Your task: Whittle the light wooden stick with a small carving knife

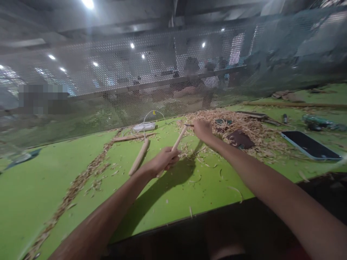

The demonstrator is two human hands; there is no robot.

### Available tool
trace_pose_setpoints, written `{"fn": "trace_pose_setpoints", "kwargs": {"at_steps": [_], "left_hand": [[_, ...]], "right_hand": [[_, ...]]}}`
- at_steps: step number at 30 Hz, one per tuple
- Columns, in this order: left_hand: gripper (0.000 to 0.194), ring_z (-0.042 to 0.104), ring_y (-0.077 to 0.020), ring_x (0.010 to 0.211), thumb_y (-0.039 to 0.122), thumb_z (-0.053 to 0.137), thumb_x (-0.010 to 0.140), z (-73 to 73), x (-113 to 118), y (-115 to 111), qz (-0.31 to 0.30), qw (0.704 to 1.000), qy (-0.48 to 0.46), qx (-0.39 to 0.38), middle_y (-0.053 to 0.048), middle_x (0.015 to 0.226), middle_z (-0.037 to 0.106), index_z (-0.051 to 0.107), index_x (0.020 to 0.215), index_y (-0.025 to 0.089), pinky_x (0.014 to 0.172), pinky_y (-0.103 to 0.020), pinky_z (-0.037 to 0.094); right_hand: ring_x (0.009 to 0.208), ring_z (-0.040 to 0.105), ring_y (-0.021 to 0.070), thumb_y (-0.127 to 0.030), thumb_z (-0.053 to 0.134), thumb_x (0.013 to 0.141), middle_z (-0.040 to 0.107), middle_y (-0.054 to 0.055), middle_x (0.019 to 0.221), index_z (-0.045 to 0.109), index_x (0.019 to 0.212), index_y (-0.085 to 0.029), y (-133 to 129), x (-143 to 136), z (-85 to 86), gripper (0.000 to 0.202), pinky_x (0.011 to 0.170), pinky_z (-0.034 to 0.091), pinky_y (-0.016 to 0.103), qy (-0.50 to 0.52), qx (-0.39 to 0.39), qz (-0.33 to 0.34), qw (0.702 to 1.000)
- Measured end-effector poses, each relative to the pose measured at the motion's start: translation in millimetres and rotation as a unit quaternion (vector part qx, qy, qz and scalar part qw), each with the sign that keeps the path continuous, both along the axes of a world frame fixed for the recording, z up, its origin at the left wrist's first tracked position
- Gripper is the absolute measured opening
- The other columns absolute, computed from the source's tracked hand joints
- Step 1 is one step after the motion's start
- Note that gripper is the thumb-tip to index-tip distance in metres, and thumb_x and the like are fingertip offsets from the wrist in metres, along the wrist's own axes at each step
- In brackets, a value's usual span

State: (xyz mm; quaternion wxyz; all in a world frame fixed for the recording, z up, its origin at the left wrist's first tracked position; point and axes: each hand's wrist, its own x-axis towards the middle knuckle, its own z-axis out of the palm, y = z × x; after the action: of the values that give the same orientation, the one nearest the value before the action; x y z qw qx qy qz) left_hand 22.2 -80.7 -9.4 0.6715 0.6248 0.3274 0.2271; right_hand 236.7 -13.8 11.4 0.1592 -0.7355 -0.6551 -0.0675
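My left hand (165, 160) is closed around a pale wooden stick (179, 138), whose far end slants up and away from me. In my right hand (202, 130) is a knife, its short dark blade (189, 125) touching or very near the stick's far tip; the fist hides the handle. Just left of my left hand lies a thicker piece of light wood (139, 157) with a thin pale wire or cord (146, 117) looping near its upper end. Curled wood shavings (255, 126) are heaped beside and beyond my right hand.
A phone (310, 145) lies on the green table (217, 187) at right, near a green plastic wrapper (322, 122). Brown cloth or leather (240, 139) sits among the shavings. A line of shavings (81, 180) crosses the left side. Perforated mesh (151, 79) stands behind; people show beyond it.
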Motion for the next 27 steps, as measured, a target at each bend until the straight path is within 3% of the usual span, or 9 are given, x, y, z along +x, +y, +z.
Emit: {"fn": "trace_pose_setpoints", "kwargs": {"at_steps": [6,10,13,20,27], "left_hand": [[0.034,0.025,-0.0028,0.039,0.036,0.055,0.092,2.7,0,-3,-0.017,1.000,-0.008,-0.022,0.009,0.052,0.031,0.036,0.069,0.020,0.039,-0.020,0.018],[0.032,0.027,-0.0032,0.039,0.037,0.056,0.093,5.7,1,-9,-0.067,0.998,-0.016,0.004,0.009,0.052,0.035,0.040,0.072,0.019,0.039,-0.019,0.021],[0.035,0.026,-0.0027,0.038,0.036,0.055,0.093,4.4,0,-4,-0.066,0.997,-0.037,-0.009,0.009,0.051,0.033,0.038,0.068,0.019,0.038,-0.018,0.021],[0.038,0.028,-0.0031,0.038,0.034,0.052,0.093,-5.4,-8,14,-0.047,0.989,-0.112,-0.079,0.008,0.051,0.032,0.034,0.063,0.019,0.036,-0.016,0.024],[0.027,0.029,-0.0046,0.033,0.031,0.051,0.093,-5.1,-3,15,-0.043,0.971,-0.179,-0.150,0.009,0.046,0.033,0.040,0.071,0.020,0.033,-0.015,0.026]], "right_hand": [[0.100,0.062,0.0206,-0.019,0.049,0.097,0.067,0.023,0.102,0.069,0.108,0.000,8,9,-2.9,0.029,0.083,0.040,0.026,0.007,-0.024,-0.016,1.000],[0.097,0.065,0.0234,-0.021,0.053,0.094,0.069,0.023,0.102,0.071,0.108,-0.003,14,30,-6.5,0.029,0.079,0.042,0.027,0.044,-0.044,-0.086,0.994],[0.096,0.065,0.0247,-0.029,0.050,0.094,0.070,0.022,0.102,0.073,0.107,-0.006,15,39,-4.0,0.034,0.078,0.044,0.028,0.062,-0.026,-0.114,0.991],[0.077,0.064,0.0192,-0.032,0.047,0.095,0.071,0.015,0.087,0.075,0.094,-0.009,-7,-3,6.2,0.037,0.069,0.046,0.025,-0.001,0.016,0.040,0.999],[0.070,0.066,0.0186,-0.029,0.056,0.091,0.071,0.013,0.081,0.077,0.090,-0.012,-29,-58,-10.3,0.027,0.065,0.048,0.025,-0.049,-0.047,0.121,0.990]]}}
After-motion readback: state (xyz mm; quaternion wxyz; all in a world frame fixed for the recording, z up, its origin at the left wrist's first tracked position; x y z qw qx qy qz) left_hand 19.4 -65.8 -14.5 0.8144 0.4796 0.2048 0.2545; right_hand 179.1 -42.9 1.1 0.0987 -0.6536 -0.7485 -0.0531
